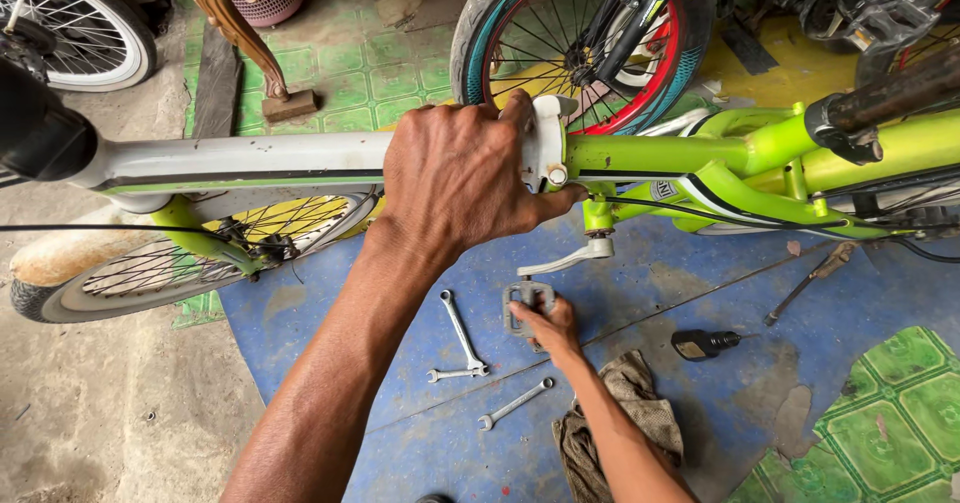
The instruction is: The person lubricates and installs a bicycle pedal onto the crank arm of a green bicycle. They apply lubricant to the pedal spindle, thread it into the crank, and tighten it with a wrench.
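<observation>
A lime-green and white folding bicycle frame runs across the view, seen from above. My left hand grips the white top tube right at the frame's hinge joint. Lower down, my right hand holds the grey pedal at the end of the silver crank arm. The bike's front wheel, with a yellow rim and white tyre, lies to the left under the tube.
Three silver spanners lie on the blue mat, one of them near a dirty rag. A small black tool and a rusty tool rest to the right. Another bike's wheel stands behind.
</observation>
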The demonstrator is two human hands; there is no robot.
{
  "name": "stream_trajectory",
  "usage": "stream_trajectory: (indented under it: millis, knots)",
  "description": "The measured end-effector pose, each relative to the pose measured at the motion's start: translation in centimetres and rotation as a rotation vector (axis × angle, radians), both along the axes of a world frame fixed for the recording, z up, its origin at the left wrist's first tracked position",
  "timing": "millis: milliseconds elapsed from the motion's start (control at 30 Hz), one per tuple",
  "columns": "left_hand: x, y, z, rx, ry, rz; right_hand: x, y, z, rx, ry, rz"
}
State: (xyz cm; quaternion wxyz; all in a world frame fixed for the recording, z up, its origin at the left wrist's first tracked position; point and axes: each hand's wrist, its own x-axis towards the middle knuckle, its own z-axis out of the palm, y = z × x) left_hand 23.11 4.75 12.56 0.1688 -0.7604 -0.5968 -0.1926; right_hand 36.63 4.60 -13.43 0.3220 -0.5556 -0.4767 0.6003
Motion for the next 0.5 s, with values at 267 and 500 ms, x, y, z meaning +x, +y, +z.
stream_trajectory:
  millis: [267, 500]
  knots:
    - [0.0, 0.9, -0.4, 0.041, -0.028, -0.023, 4.6, 2.7, -1.7, -0.238, -0.067, -0.025]
    - [-0.1, 1.6, -0.6, 0.045, -0.029, -0.020, 8.1, 4.6, -2.5, -0.332, 0.033, -0.041]
